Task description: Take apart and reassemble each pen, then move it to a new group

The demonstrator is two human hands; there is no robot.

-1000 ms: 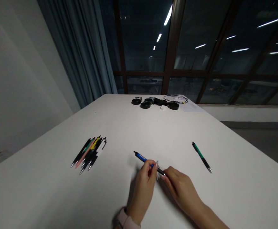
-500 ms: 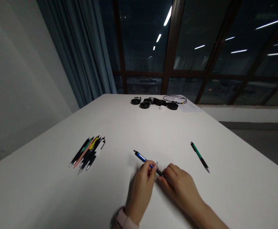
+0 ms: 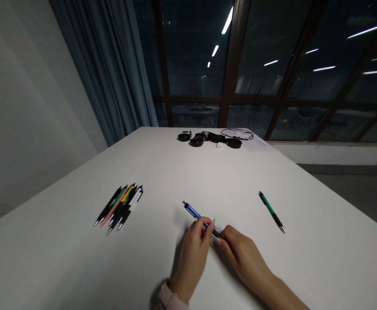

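Note:
A blue pen (image 3: 192, 210) with a black grip slants between my two hands, its clicker end pointing up and left. My left hand (image 3: 194, 245) pinches the barrel around its middle with thumb and fingers. At the lower front end, my right hand (image 3: 243, 254) is closed on the black grip, and its fingers hide the tip. To the right, a green and black pen (image 3: 272, 212) lies alone on the white table (image 3: 188, 172). A cluster of several pens (image 3: 122, 209) in black, green, pink, yellow and white lies on the left.
Several black round pieces (image 3: 196, 141) sit at the table's far end. Beside them are a coiled black cable (image 3: 237, 134), a small white item (image 3: 219, 146) and a sheet of paper (image 3: 257, 145). A blue curtain (image 3: 110, 64) and dark windows stand behind the table.
My right hand's fingers have shifted slightly on the pen's front end, and the pen's clicker end has moved a little up and right. My left hand keeps its pinch.

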